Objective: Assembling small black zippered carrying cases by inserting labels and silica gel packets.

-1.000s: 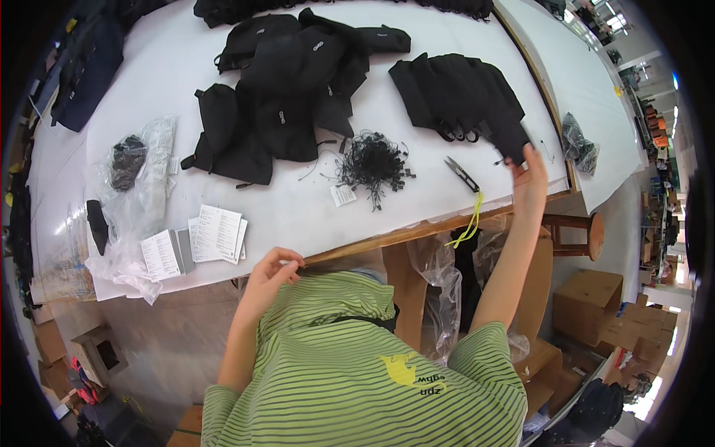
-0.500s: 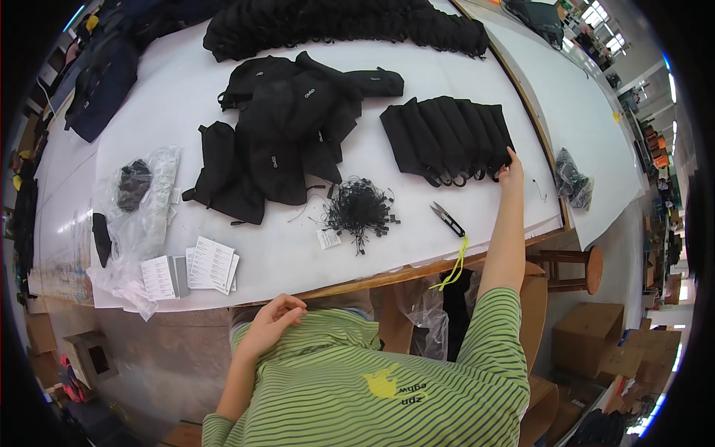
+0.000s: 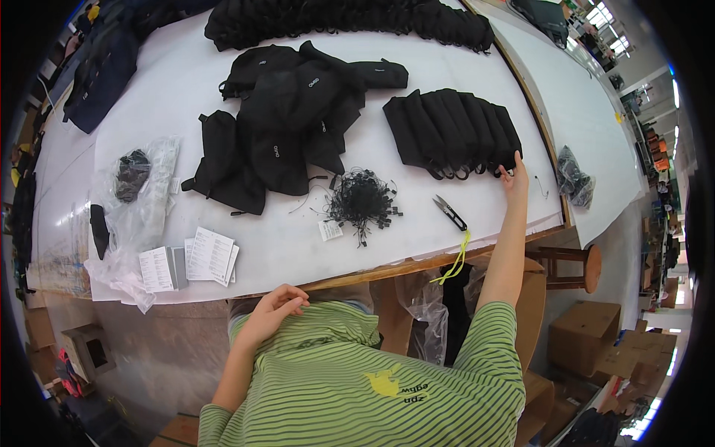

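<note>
A row of overlapping black fabric pouches (image 3: 453, 130) with small loops along the near edge lies on the right part of the table. At its near right corner is my right hand (image 3: 514, 181), fingers apart and touching the last pouch or just beside it. My left hand (image 3: 278, 308) rests by my waist at the table's front edge, empty, its fingers loosely bent. Between the two lie a tangle of black cords (image 3: 363, 200) with small tabs and a pair of black thread snips (image 3: 451, 213) with a yellow ribbon (image 3: 456, 262).
A heap of black bags (image 3: 287, 112) covers the table's middle. More black pouches (image 3: 342, 21) line the far edge. At left are clear plastic bags (image 3: 153, 197), printed cards (image 3: 211, 255) and dark blue bags (image 3: 104, 82). A wooden stool (image 3: 590, 268) and cardboard boxes (image 3: 585, 335) stand right.
My right hand's fingers have spread a little at the pouches' corner. The whole view has shifted slightly. My left hand stays by my waist.
</note>
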`<action>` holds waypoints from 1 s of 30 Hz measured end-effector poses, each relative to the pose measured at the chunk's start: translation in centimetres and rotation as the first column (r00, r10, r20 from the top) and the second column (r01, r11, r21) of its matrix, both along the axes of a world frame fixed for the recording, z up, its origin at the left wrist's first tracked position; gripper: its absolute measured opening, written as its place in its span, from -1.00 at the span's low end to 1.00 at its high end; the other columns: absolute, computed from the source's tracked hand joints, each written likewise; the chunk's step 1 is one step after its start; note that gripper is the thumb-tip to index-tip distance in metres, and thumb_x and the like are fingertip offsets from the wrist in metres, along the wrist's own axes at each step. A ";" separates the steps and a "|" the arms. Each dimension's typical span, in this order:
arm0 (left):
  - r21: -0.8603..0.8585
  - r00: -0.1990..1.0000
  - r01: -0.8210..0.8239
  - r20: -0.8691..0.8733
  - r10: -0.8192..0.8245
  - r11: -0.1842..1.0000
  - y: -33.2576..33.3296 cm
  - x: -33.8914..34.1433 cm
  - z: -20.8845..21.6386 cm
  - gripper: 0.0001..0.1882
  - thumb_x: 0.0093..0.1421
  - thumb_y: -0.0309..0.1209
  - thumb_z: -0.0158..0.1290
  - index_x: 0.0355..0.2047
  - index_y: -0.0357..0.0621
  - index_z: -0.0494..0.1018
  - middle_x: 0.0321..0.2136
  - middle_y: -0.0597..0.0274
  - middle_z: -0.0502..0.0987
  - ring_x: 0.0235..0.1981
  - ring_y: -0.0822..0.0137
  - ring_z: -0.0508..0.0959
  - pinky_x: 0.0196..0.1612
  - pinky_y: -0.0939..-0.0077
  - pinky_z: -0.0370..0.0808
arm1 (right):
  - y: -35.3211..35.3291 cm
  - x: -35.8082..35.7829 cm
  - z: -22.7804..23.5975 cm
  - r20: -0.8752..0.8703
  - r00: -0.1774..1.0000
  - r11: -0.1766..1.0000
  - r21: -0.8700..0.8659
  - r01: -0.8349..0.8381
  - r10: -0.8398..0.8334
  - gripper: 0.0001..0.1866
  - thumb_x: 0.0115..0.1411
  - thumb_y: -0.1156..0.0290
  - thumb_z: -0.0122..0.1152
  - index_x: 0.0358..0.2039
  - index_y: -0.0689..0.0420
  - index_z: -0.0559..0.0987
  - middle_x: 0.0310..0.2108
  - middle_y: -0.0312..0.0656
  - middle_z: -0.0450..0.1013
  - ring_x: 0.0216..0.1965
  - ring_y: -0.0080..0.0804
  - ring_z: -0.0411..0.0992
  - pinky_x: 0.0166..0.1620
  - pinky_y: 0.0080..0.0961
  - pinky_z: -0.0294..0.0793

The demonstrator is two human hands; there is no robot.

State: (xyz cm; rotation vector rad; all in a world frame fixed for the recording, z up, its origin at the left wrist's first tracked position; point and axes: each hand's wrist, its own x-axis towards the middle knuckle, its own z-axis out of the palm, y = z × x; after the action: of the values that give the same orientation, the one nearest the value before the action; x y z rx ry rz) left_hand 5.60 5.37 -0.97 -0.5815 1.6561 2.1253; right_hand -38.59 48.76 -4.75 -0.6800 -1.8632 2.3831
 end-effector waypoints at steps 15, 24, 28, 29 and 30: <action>0.071 0.999 0.046 0.002 -0.046 0.996 0.0 0.1 0.1 -0.78 0.27 -0.39 0.01 -0.15 -0.25 0.43 -0.21 0.23 0.49 -0.16 0.44 0.50 -0.10 0.55 0.46 | -1.1 -0.1 -0.2 -0.052 0.998 0.984 0.180 -0.009 0.019 -0.42 0.08 0.06 0.31 -0.04 0.15 0.36 -0.23 -0.21 0.42 -0.41 -0.40 0.47 -0.40 -0.60 0.36; 0.017 0.998 0.060 0.000 -0.060 0.998 0.1 -0.2 0.4 -0.79 0.27 -0.39 -0.01 -0.14 -0.24 0.42 -0.27 0.22 0.52 -0.26 0.47 0.49 -0.14 0.60 0.43 | -2.7 1.7 0.4 -0.010 0.986 0.960 0.228 -0.160 0.167 -0.43 0.10 0.00 0.27 -0.06 0.17 0.38 -0.24 -0.23 0.40 -0.44 -0.43 0.46 -0.40 -0.62 0.39; 0.041 0.998 0.058 0.009 -0.059 0.997 -0.2 0.0 -0.3 -0.77 0.27 -0.38 0.01 -0.15 -0.27 0.42 -0.24 0.23 0.50 -0.19 0.46 0.49 -0.11 0.58 0.45 | -3.2 2.4 1.7 0.039 0.958 0.923 0.260 -0.283 0.283 -0.45 0.10 0.05 0.28 -0.06 0.18 0.39 -0.20 -0.20 0.40 -0.46 -0.42 0.46 -0.39 -0.59 0.43; 0.043 0.998 0.061 0.001 -0.061 0.997 -0.3 0.1 -0.6 -0.77 0.27 -0.37 0.01 -0.15 -0.27 0.42 -0.24 0.23 0.50 -0.19 0.47 0.49 -0.11 0.58 0.45 | -3.6 2.6 2.0 0.069 0.938 0.900 0.263 -0.346 0.341 -0.46 0.10 0.07 0.28 -0.06 0.19 0.40 -0.18 -0.19 0.40 -0.47 -0.41 0.46 -0.38 -0.59 0.44; 0.047 0.998 0.067 -0.008 -0.066 0.997 -0.3 0.2 -0.8 -0.77 0.27 -0.37 0.01 -0.15 -0.27 0.42 -0.24 0.23 0.50 -0.19 0.47 0.49 -0.11 0.58 0.44 | -3.7 2.8 2.1 0.070 0.937 0.899 0.265 -0.348 0.342 -0.46 0.10 0.07 0.28 -0.06 0.19 0.40 -0.18 -0.19 0.40 -0.47 -0.41 0.46 -0.38 -0.59 0.44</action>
State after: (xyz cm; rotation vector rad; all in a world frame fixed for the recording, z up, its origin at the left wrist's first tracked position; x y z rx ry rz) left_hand 5.81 5.08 -1.75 -0.4993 1.6015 2.1144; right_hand -35.82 45.08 -2.66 -0.3766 -2.4406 2.2291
